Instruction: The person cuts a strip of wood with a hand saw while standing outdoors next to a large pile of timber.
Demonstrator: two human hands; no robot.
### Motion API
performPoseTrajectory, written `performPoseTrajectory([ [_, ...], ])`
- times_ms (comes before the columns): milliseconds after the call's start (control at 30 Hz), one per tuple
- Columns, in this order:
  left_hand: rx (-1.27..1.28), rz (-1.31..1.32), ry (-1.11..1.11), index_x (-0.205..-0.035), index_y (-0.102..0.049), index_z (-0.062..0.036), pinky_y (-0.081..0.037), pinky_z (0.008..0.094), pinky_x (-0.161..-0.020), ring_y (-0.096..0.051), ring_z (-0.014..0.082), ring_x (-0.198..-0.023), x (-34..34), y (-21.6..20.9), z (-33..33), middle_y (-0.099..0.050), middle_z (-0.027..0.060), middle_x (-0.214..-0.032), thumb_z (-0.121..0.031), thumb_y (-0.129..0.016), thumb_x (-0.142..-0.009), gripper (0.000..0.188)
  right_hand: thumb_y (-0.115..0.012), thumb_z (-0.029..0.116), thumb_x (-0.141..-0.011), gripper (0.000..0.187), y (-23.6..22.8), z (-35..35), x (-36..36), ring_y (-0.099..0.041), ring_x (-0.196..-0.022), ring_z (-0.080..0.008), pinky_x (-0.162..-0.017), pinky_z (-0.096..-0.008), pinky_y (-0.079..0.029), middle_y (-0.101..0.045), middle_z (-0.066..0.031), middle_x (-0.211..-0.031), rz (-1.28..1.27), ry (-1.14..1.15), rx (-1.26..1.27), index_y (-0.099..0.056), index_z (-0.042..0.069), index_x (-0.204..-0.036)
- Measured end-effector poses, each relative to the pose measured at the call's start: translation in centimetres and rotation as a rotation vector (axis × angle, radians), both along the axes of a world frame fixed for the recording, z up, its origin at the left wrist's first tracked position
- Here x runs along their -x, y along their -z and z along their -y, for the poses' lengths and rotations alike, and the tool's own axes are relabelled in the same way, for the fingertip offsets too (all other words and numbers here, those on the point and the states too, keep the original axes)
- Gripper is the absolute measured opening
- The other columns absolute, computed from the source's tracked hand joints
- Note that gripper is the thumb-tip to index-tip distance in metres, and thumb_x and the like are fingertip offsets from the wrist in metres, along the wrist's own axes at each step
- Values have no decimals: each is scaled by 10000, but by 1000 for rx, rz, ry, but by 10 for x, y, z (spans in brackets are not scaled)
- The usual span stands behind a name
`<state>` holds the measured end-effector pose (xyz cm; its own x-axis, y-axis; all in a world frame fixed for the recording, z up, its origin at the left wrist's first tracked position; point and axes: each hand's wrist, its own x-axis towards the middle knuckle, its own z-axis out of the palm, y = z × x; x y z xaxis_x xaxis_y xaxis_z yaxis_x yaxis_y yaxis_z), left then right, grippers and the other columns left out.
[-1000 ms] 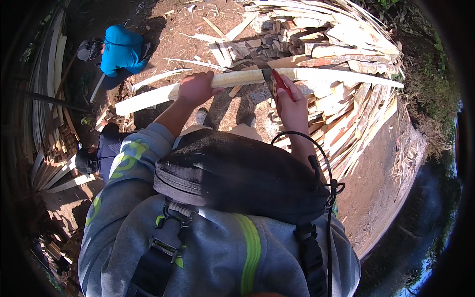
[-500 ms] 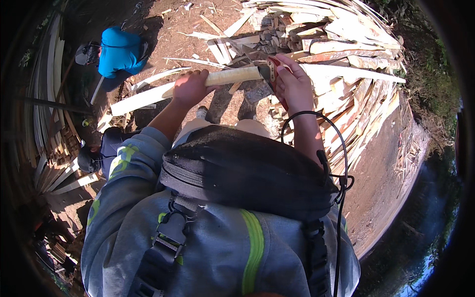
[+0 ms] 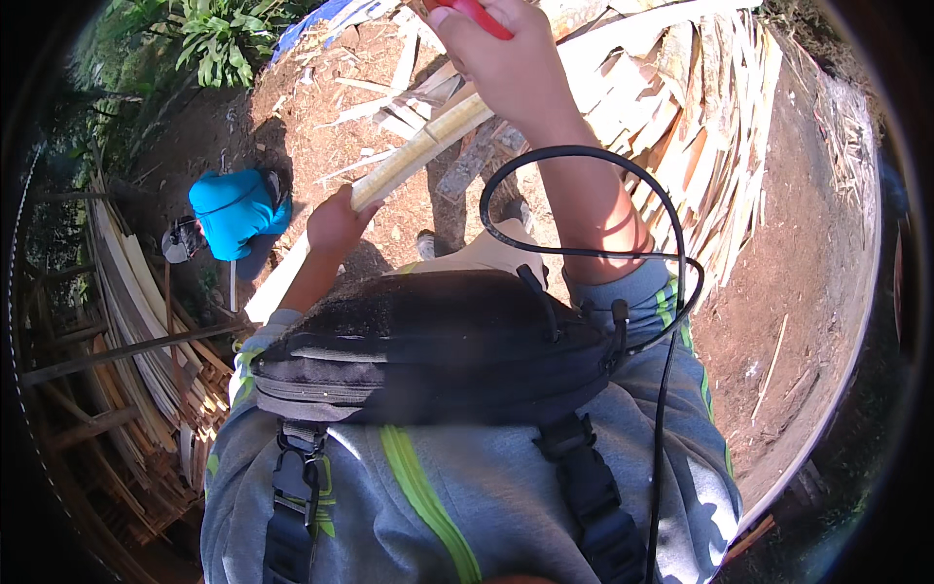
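A long, pale wooden strip slants from beside my left thigh up to the right. My left hand is wrapped round its lower part, fingers closed on it. Its far end passes behind my right hand, which is raised at the top edge of the view. That hand is closed round a red-handled tool; the rest of the tool is cut off or hidden. Whether the tool touches the strip cannot be seen.
Split wood slabs are piled at the far right. Loose offcuts litter the dirt ahead. A crouching person in a blue shirt works at the left, by stacked long boards. A black cable loops by my right forearm.
My right hand with the red-handled tool has risen away toward the top edge. The strip tilts more steeply, its far end up, with my left hand still holding it. The view has shifted.
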<state>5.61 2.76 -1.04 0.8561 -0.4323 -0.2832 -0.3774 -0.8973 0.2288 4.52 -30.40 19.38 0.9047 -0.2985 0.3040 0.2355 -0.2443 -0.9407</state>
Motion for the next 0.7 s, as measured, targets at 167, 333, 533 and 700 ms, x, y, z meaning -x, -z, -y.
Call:
performPoseTrajectory([
  [167, 36, 59, 70, -1014, -668, -58, -571, 533, -665, -740, 428, -769, -2, 6, 10, -736, 205, -831, -609, -793, -922, 573, -677, 71, -997, 612, 107, -10, 114, -696, -938, -89, -890, -275, -557, -784, -53, -1056, -251, 72, -28, -569, 133, -1596],
  [333, 36, 64, 37, -997, -667, -55, -562, 526, -655, -739, 419, -759, 4, 5, 4, -735, 197, -823, -613, -796, -918, 578, -675, 74, -983, 669, 131, -33, 165, -745, -845, -180, -813, -321, -583, -786, -122, -1007, -488, -46, -31, -531, 198, -1625],
  [533, 1, 43, 31, -1006, -677, -57, -562, 524, -661, -741, 403, -760, 1, 5, 8, -733, 187, -812, -610, -795, -922, 572, -607, 145, -1016, 775, 116, -38, 160, -749, -831, -386, -764, -464, -599, -765, -191, -1134, -594, -183, 82, -336, 392, -1698],
  [700, 50, 87, 44, -1010, -682, -60, -571, 524, -674, -745, 397, -774, 3, 6, 5, -737, 188, -816, -615, -790, -924, 572, -581, 154, -1029, 788, 108, -34, 152, -739, -857, -401, -794, -479, -603, -734, -164, -1284, -800, -299, 228, -294, 433, -1707],
])
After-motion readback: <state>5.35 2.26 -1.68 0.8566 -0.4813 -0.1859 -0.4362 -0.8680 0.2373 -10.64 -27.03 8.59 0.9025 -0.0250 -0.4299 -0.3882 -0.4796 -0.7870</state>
